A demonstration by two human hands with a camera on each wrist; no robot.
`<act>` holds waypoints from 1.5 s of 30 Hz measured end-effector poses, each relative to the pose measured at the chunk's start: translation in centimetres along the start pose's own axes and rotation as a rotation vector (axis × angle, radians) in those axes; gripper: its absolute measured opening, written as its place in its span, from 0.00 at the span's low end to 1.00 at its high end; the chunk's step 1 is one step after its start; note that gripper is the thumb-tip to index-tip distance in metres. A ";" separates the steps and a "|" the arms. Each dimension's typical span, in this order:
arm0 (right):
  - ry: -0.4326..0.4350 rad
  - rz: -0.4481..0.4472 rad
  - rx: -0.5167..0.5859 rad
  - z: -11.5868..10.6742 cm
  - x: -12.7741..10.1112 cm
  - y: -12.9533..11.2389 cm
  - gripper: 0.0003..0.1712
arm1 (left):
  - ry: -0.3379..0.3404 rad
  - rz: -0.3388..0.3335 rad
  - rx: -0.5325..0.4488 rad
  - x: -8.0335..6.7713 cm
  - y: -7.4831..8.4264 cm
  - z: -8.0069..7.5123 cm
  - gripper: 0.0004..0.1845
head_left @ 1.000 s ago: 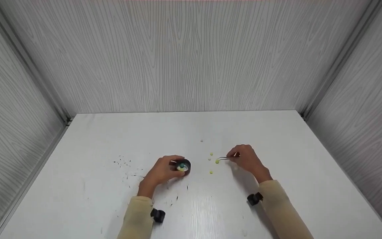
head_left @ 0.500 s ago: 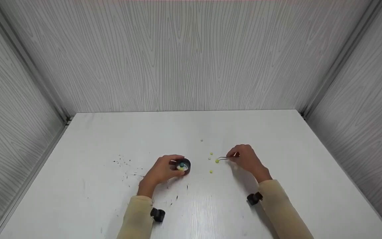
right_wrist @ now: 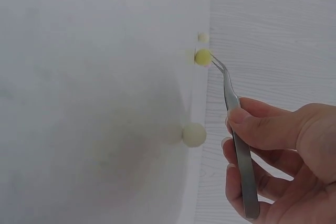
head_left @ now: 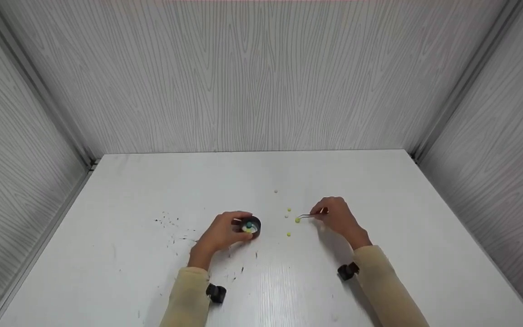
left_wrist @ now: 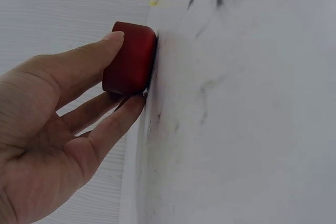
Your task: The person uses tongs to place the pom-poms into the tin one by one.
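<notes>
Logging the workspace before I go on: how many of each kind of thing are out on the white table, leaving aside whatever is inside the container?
Small round beads outside the container, on the white table: 5
Slim metal tweezers: 1
Small dark round container: 1
Total: 7

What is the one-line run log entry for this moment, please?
left hand: holds small round cup on table | right hand: pinches tweezers | tips: at yellow bead | loose beads nearby
</notes>
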State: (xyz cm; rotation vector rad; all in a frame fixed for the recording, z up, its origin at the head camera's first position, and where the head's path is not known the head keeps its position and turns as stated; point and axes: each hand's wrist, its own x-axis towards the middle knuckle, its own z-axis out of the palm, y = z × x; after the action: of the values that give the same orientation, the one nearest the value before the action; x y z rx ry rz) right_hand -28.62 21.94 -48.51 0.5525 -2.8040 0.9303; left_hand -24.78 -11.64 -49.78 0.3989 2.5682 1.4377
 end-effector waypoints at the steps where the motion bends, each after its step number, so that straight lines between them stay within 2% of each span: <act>1: 0.001 0.002 0.003 0.0 0.0 0.0 0.08 | 0.000 0.000 0.002 0.0 0.0 0.0 0.28; 18: 0.015 -0.045 0.030 -0.3 0.0 -0.6 0.10 | 0.000 -0.005 -0.020 0.1 -0.1 0.1 0.29; 28: 0.015 -0.040 0.021 -0.5 0.0 -1.1 0.10 | 0.001 -0.011 -0.014 0.1 0.0 0.2 0.29; 35: 0.022 -0.059 0.055 -0.5 0.0 -1.4 0.11 | -0.004 -0.003 -0.012 0.1 0.1 0.2 0.29; 39: 0.027 -0.084 0.086 -0.3 0.2 -1.8 0.11 | -0.005 0.008 -0.005 0.1 0.1 -0.1 0.28; 45: 0.030 -0.135 0.106 0.2 0.5 -2.9 0.11 | 0.000 -0.016 0.003 0.2 0.1 0.0 0.28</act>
State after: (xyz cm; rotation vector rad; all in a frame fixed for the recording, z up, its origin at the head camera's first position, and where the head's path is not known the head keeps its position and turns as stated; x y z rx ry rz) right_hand -28.03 19.53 -46.96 0.7257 -2.6647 1.0539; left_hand -24.92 -11.52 -49.68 0.3778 2.5678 1.4287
